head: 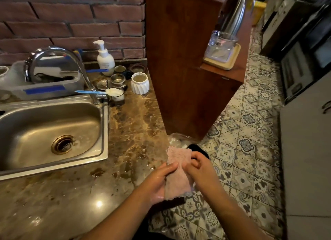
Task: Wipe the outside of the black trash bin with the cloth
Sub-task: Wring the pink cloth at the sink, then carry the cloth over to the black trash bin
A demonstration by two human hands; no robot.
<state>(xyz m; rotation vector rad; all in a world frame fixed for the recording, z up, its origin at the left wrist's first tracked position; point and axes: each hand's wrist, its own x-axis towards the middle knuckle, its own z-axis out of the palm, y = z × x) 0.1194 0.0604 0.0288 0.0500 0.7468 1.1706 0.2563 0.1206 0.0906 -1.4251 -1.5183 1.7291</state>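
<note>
Two hands are clamping the pink cloth [177, 175] in the lower centre, left hand [157, 184] and right hand [201, 171] fingers curling round it, long axis running up the frame. The black trash bin [198, 149] is peeking out just above, clear bag [176, 140] at its rim, cloth blocking most of it.

A wet, brown marbled countertop [136, 125] fills the lower left of the frame, with a steel sink [105, 132] set into it. Along its back edge, at upper left, stand a clear plastic tub [44, 92], a white pump bottle [104, 58], a few small metal jars [117, 79] and a white ribbed cup [140, 84]. The patterned tile floor [250, 132] at right carries a tall wooden cabinet [179, 60] and, at its foot, the black trash bin [198, 149], mostly hidden.
</note>
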